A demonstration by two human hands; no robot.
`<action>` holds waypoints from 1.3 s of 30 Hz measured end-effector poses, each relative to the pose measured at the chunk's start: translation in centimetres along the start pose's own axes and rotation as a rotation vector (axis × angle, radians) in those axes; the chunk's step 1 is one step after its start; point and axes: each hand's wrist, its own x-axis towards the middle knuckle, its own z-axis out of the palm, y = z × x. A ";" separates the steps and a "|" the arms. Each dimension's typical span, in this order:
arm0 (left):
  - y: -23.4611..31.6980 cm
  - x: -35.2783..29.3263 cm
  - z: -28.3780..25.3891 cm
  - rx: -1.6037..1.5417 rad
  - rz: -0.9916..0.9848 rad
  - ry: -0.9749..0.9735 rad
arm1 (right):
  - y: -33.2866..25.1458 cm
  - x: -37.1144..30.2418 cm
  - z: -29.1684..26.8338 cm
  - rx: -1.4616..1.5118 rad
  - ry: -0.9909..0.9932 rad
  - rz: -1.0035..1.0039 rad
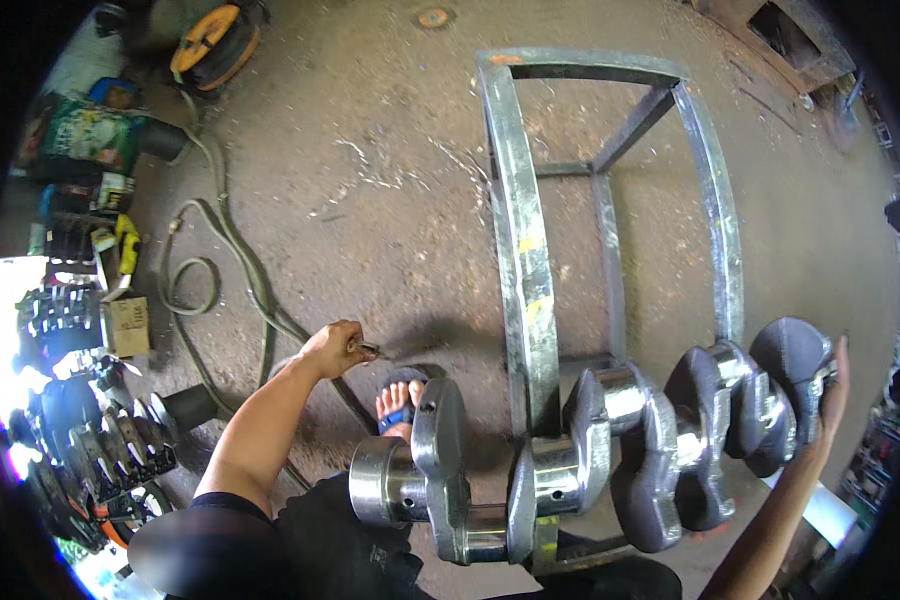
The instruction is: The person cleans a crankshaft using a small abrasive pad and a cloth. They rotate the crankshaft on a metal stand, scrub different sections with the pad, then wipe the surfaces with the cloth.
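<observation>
A large steel crankshaft (650,470), with polished journals and rough grey webs, lies across a metal frame (530,270) in front of me. At its right end is my right hand (832,400), with fingers stretched out along the outermost web; part of the hand is hidden. Left of the frame, over the floor, my left hand (335,348) is closed around a small pointed metal piece (370,350). Only the tip of that piece shows, so its kind is unclear. The left hand is apart from the crankshaft.
A hose (240,250) snakes over the floor at left, toward an orange reel (210,45). Engine parts (120,450) and a cardboard box (128,326) line the left side. My sandalled foot (400,405) stands beside the crankshaft. A rusty metal box (780,40) sits far right.
</observation>
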 end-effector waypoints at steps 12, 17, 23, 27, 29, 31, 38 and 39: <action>15.9 -27.0 -19.2 -0.641 -0.395 0.469 | 4.6 9.2 -2.5 0.564 -0.189 -0.150; 25.0 -34.7 -18.2 -0.577 -0.022 0.296 | 5.0 10.1 -2.1 0.568 -0.207 -0.185; 32.1 -34.2 -15.5 -0.015 0.093 0.191 | 5.3 11.1 -2.3 0.568 -0.214 -0.180; 33.2 -33.4 -15.0 0.161 0.007 0.360 | 5.4 11.7 -2.4 0.635 -0.244 -0.150; 33.4 -33.4 -14.8 0.132 -0.063 0.499 | 5.4 12.0 -2.4 0.598 -0.255 -0.127; 33.7 -33.6 -14.7 0.200 -0.014 0.237 | 5.4 12.2 -2.3 0.579 -0.205 -0.151; 33.6 -33.1 -14.8 0.216 -0.025 0.282 | 5.4 12.3 -2.4 0.625 -0.247 -0.146; 33.5 -33.0 -14.5 0.257 -0.062 0.137 | 5.3 12.2 -2.4 0.615 -0.256 -0.128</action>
